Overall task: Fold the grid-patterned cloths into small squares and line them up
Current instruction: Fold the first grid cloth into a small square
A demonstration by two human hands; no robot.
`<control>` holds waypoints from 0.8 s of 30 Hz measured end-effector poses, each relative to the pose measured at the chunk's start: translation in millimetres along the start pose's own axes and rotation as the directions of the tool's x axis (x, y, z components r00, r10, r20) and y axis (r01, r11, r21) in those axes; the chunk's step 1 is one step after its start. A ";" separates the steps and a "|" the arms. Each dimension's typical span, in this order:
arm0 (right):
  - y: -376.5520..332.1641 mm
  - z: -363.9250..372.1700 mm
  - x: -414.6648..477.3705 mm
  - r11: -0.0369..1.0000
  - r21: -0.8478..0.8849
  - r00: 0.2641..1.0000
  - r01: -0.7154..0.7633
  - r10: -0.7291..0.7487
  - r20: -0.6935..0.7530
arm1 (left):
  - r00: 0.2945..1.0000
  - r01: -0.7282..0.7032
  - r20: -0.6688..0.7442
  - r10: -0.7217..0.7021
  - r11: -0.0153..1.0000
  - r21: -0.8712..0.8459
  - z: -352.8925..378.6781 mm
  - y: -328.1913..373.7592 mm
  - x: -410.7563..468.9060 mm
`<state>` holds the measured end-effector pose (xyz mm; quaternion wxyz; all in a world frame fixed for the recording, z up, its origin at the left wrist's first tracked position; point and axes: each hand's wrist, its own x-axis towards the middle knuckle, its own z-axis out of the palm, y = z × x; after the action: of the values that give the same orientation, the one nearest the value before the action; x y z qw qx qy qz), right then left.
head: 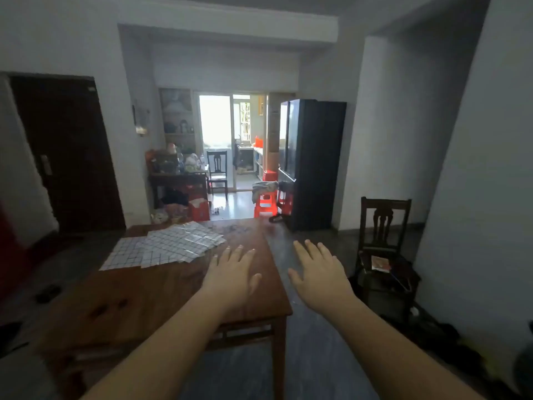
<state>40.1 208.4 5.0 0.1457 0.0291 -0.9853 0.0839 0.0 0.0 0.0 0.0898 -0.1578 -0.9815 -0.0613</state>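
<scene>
Left hand point(233, 272) spread flat above wooden table point(161, 295), right hand point(320, 272) spread beyond its edge; unfolded grid-patterned cloths point(170, 245) overlap at the table's far side—grabbing two together likely.

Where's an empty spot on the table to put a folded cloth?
The bare wood of the table between the grid-patterned cloths and the near edge is free, left of the left hand. The far left is crowded with overlapping cloths.
</scene>
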 end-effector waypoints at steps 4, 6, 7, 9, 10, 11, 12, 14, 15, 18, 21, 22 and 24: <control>52.2 19.4 52.0 0.997 -0.020 0.997 -0.069 0.070 0.033 | 0.997 -0.075 0.021 0.076 0.996 -0.040 30.1 22.9 81.1; 80.4 31.3 86.2 0.994 -0.029 0.994 -0.106 0.107 0.033 | 0.993 -0.110 0.023 0.112 0.992 -0.066 48.1 34.2 128.9; 94.6 36.6 105.1 0.991 -0.031 0.991 -0.128 0.129 0.028 | 0.992 -0.122 0.021 0.124 0.989 -0.079 56.1 37.2 154.5; 122.6 43.1 145.4 0.984 -0.041 0.984 -0.174 0.175 0.023 | 0.991 -0.131 0.022 0.134 0.985 -0.112 68.0 43.3 209.2; 136.0 45.8 164.4 0.979 -0.047 0.980 -0.197 0.199 0.028 | 0.991 -0.129 0.027 0.134 0.984 -0.125 71.8 46.7 234.3; 148.7 48.8 182.2 0.976 -0.051 0.976 -0.214 0.215 0.026 | 0.990 -0.134 0.027 0.138 0.982 -0.135 75.6 51.1 258.3; 160.7 52.2 198.6 0.973 -0.056 0.974 -0.226 0.227 0.024 | 0.989 -0.142 0.030 0.148 0.980 -0.142 79.7 56.5 280.8; 186.1 58.5 228.5 0.967 -0.063 0.969 -0.247 0.248 0.008 | 0.982 -0.176 0.041 0.184 0.973 -0.146 88.7 70.0 323.5; 199.4 61.6 242.0 0.963 -0.064 0.965 -0.261 0.261 -0.001 | 0.978 -0.194 0.050 0.203 0.970 -0.145 94.0 78.0 343.2; 244.3 72.8 279.2 0.946 -0.049 0.947 -0.319 0.320 0.008 | 0.963 -0.238 0.093 0.252 0.960 -0.146 110.7 106.4 398.1; 296.0 88.9 316.6 0.935 -0.038 0.935 -0.353 0.353 0.013 | 0.955 -0.257 0.112 0.276 0.953 -0.161 132.3 136.0 456.0; 314.8 95.6 330.5 0.933 -0.032 0.933 -0.359 0.360 0.014 | 0.955 -0.255 0.110 0.274 0.953 -0.163 141.7 144.6 477.8; 353.1 110.1 360.5 0.933 -0.040 0.933 -0.358 0.359 0.020 | 0.959 -0.244 0.109 0.263 0.957 -0.159 162.7 160.0 523.0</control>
<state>-364.4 524.9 -48.9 0.1151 -0.1525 -0.9773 0.0912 -462.7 331.2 -41.8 0.0218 -0.2923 -0.9498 -0.1099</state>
